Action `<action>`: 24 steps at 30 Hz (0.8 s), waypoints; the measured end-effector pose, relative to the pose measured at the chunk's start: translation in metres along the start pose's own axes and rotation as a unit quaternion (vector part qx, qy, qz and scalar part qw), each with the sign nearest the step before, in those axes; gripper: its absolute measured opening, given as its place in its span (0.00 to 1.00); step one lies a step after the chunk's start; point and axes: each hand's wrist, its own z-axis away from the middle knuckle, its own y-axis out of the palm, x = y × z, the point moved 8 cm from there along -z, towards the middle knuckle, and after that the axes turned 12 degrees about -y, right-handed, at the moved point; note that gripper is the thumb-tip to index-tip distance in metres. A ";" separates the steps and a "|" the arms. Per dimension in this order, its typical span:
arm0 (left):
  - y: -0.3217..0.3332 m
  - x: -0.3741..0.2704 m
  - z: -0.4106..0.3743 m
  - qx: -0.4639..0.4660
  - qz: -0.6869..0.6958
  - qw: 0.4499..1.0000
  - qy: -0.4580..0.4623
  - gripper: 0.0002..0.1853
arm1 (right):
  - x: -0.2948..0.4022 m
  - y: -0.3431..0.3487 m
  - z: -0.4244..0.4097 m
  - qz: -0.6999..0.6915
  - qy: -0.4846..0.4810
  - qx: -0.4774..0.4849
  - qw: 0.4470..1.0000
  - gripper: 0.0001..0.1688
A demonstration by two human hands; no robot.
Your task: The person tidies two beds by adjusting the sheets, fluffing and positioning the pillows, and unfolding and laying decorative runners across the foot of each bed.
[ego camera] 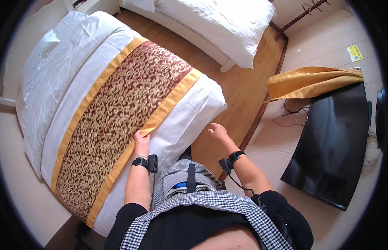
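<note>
A bed runner point(119, 109) in dark red with a gold scroll pattern and plain gold borders lies across a bed with white bedding point(187, 106). My left hand point(142, 139) pinches the gold border of this runner between thumb and fingers, on the side towards the bed's foot. Held out over the wooden floor past the foot corner of the bed, my right hand point(218, 132) has nothing in it, its fingers partly curled and apart. Pillows and folded white sheet point(68, 43) lie at the head end.
A second bed with white covers point(212, 22) stands across a strip of wooden floor point(244, 87). On the right wall hangs a black television point(328, 140), with a gold cloth point(313, 82) draped over its end and cables beside it. A wooden coat stand point(298, 17) is farther off.
</note>
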 end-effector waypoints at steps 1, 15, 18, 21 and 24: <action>0.019 0.010 -0.017 -0.018 0.064 0.997 -0.040 0.11 | -0.009 -0.012 -0.013 -0.013 0.007 -0.008 1.000 0.26; 0.283 0.036 -0.085 -0.063 0.340 0.890 -0.296 0.08 | -0.010 -0.092 -0.335 -0.155 -0.069 0.012 0.985 0.18; 0.305 0.033 -0.093 -0.073 0.360 0.884 -0.288 0.11 | 0.031 -0.090 -0.416 -0.150 -0.099 0.071 0.981 0.18; 0.316 0.027 -0.098 -0.059 0.389 0.885 -0.251 0.12 | 0.112 -0.085 -0.501 -0.112 -0.191 0.102 0.970 0.17; 0.327 0.018 -0.098 -0.038 0.295 0.945 -0.134 0.14 | 0.218 -0.068 -0.579 -0.087 -0.398 0.087 0.909 0.21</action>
